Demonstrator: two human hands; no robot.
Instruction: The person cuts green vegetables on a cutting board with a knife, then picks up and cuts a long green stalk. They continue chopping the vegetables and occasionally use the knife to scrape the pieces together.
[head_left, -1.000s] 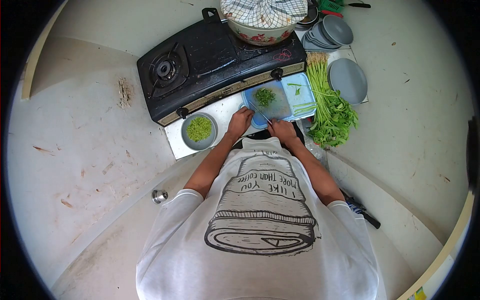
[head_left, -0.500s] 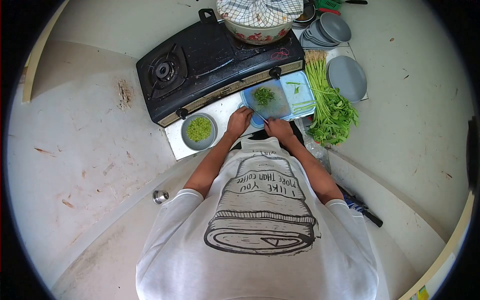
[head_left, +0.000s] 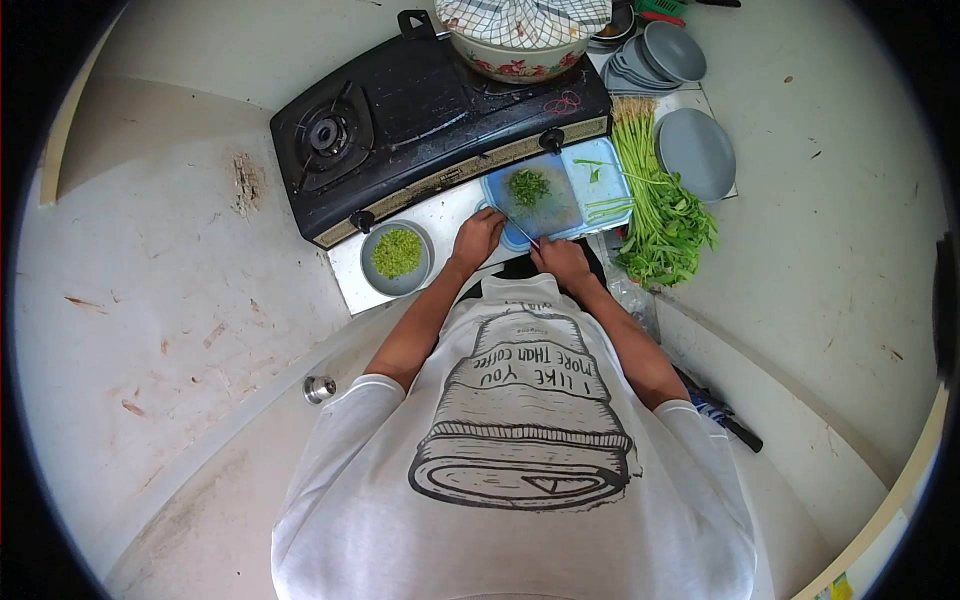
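My right hand (head_left: 563, 262) is closed around the handle of a small knife (head_left: 522, 233). The thin blade points up and left over the lower left part of a blue cutting board (head_left: 560, 208). My left hand (head_left: 479, 238) is at the board's left edge, its fingers curled together by the knife tip; whatever they pinch is too small to make out. Beyond the blade, a small pile of chopped dark green leaves (head_left: 527, 187) lies on the board. A few cut green stems (head_left: 608, 208) rest on its right part.
A grey bowl of chopped light green pieces (head_left: 397, 254) stands left. Behind the board is a black two-burner stove (head_left: 415, 120), bearing a cloth-covered flowered pot (head_left: 515, 66). To the right are a leafy green bunch (head_left: 665, 220), a grey plate (head_left: 697, 155) and stacked grey bowls (head_left: 674, 52).
The view has shifted very slightly. Both hands stay almost where they were, the knife still in my right hand, and the chopped pile looks the same.
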